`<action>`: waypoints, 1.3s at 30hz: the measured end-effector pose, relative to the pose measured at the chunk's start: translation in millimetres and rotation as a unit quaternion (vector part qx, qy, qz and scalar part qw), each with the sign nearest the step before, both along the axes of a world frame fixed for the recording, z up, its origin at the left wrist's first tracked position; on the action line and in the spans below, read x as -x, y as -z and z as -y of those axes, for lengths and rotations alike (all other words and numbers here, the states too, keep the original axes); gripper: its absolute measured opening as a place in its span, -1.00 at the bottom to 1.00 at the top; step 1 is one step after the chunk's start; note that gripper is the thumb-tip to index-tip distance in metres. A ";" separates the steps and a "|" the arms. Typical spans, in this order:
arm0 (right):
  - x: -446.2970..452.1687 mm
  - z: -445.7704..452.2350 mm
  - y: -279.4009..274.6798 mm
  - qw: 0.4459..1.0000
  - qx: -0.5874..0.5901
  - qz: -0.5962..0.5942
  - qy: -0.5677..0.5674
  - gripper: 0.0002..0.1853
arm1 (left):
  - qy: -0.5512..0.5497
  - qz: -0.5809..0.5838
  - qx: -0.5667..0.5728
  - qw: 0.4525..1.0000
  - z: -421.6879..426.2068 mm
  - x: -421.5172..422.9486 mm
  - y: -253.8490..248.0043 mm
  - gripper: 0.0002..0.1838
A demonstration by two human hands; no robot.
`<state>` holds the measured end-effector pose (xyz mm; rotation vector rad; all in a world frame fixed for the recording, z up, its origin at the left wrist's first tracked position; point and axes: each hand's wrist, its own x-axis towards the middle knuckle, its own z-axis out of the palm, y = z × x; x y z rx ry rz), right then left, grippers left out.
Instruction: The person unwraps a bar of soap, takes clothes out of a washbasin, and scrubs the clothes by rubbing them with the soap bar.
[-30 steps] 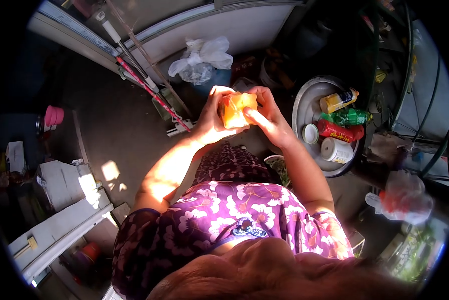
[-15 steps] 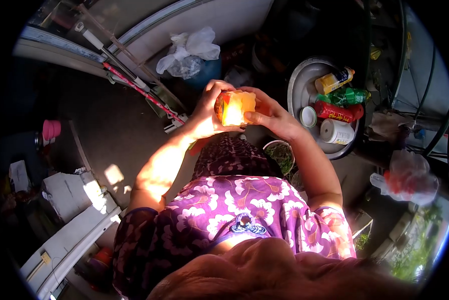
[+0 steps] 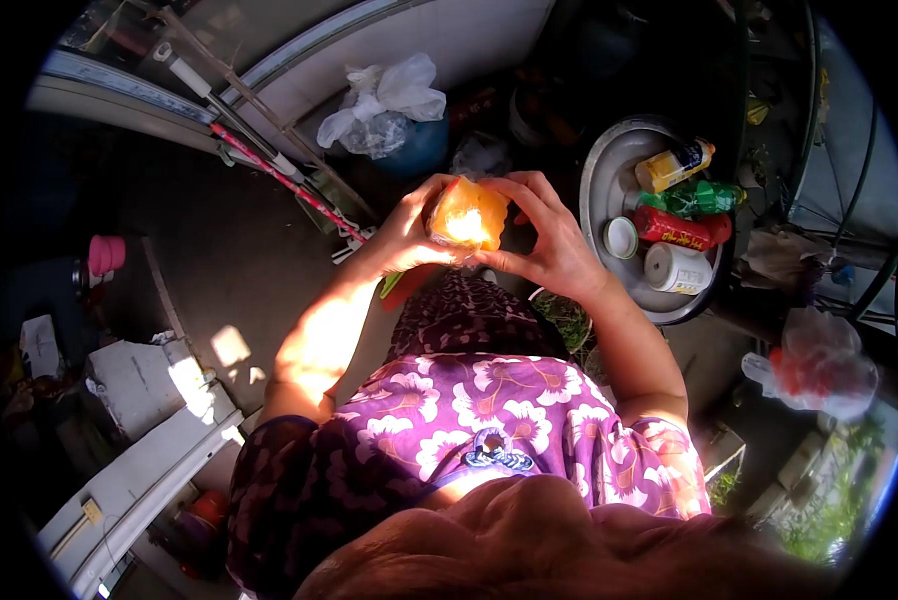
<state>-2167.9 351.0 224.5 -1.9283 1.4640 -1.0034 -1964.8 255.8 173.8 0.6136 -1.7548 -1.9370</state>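
Note:
A translucent yellow-orange object (image 3: 472,216), brightly sunlit, is held up in front of my body. My left hand (image 3: 409,232) is wrapped round its left side. On its right side, my right hand (image 3: 549,238) has thumb and fingers curved, with the fingertips at its top and bottom edges. Something green and reddish hangs below my left hand; I cannot make out what it is. A round metal basin (image 3: 601,180) stands to the right, holding a yellow-labelled bottle (image 3: 675,166), a green bottle (image 3: 693,198), a red container (image 3: 673,226) and a white container (image 3: 677,269).
White plastic bags (image 3: 389,100) lie on a blue bucket (image 3: 416,150) ahead. Poles (image 3: 269,172) lean at the front left. A pink container (image 3: 106,255) and a white box (image 3: 141,385) are on the left. Another plastic bag (image 3: 819,365) hangs at the right.
The view has shifted and the basin appears slightly further left and higher than at first. My right hand's fingers have spread wider, and the yellow-orange object has turned in my hands.

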 end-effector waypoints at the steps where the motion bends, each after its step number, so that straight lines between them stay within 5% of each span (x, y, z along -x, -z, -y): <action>1: 0.7 1.3 -1.6 1.000 -0.009 0.001 -0.001 -0.29 | -0.002 -0.002 -0.006 1.000 -1.0 -0.3 1.0 -0.11; 9: 8.7 10.7 -4.8 0.997 -0.079 0.001 -0.016 -0.24 | -0.007 -0.009 0.028 1.000 -4.2 0.7 4.5 -0.10; 17: 4.7 8.9 34.0 0.967 -0.107 0.227 0.046 -0.38 | 0.002 -0.030 -0.139 0.990 1.1 4.0 0.1 -0.21; 20: 5.8 0.2 38.9 0.978 -0.071 0.184 0.066 -0.44 | 0.020 -0.044 -0.185 0.981 0.2 6.3 7.9 -0.30; 28: 18.4 -8.0 28.9 0.999 0.018 0.015 -0.022 -0.37 | 0.047 -0.067 -0.467 0.881 -11.6 12.6 20.6 -0.37; 34: 15.3 -18.5 26.1 0.997 -0.003 0.083 0.001 -0.45 | 0.078 -0.050 -0.491 0.866 -6.0 9.8 21.6 -0.33; 39: 20.7 -14.8 16.2 0.949 -0.129 0.279 0.072 -0.58 | 0.117 -0.104 -0.594 0.789 -5.2 9.4 37.5 -0.34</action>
